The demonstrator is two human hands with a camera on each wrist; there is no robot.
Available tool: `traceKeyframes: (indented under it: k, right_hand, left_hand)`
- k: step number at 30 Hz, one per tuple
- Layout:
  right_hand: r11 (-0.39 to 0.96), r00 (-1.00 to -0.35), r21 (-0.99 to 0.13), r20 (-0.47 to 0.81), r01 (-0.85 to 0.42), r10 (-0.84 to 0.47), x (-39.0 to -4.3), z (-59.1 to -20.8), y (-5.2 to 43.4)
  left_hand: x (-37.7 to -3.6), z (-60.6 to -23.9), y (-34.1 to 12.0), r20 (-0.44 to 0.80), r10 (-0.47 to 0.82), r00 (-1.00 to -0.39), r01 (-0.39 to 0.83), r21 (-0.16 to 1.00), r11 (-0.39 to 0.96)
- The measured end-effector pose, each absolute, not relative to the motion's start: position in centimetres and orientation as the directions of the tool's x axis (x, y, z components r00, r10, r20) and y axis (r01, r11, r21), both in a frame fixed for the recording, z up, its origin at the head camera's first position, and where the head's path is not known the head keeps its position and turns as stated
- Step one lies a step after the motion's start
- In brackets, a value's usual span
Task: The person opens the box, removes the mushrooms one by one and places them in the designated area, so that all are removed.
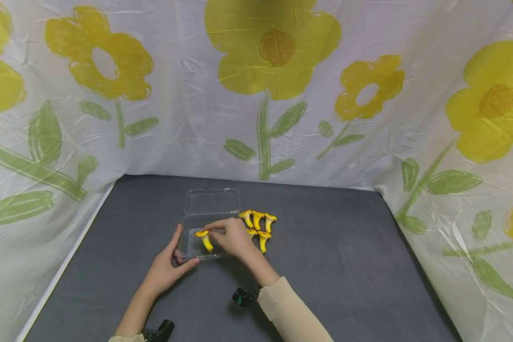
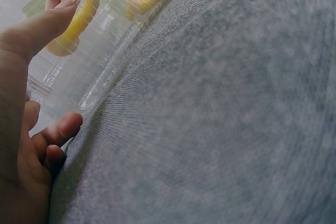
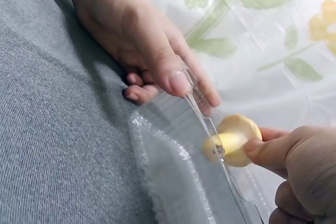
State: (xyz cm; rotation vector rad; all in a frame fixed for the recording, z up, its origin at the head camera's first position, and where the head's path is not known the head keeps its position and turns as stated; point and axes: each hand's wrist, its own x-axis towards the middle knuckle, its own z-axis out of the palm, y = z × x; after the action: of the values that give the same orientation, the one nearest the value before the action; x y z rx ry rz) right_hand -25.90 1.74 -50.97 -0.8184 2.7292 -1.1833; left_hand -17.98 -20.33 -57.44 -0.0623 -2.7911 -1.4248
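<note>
Fingers of the left hand (image 1: 167, 266) gripped the near-left corner of the clear box (image 1: 196, 247) on the table (image 1: 346, 266); right hand (image 1: 232, 237) fingers pinched a yellow mushroom (image 1: 205, 239) over it, beside four more mushrooms (image 1: 258, 225).

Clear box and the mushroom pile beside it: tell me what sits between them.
Only the right hand, holding one yellow mushroom over the clear box; the mushroom pile lies just beyond, per the head view.
</note>
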Motion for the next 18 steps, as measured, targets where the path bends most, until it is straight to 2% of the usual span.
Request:
traceKeyframes:
  k: [18]
  right_hand:
    - [0.534, -0.866, -0.717, 0.203, -0.449, -0.456, -26.0, -50.8, 3.6]
  left_hand:
    - [-17.8, -57.2, -20.1, 0.041, 0.035, -0.999, 0.054, 0.811, 0.583]
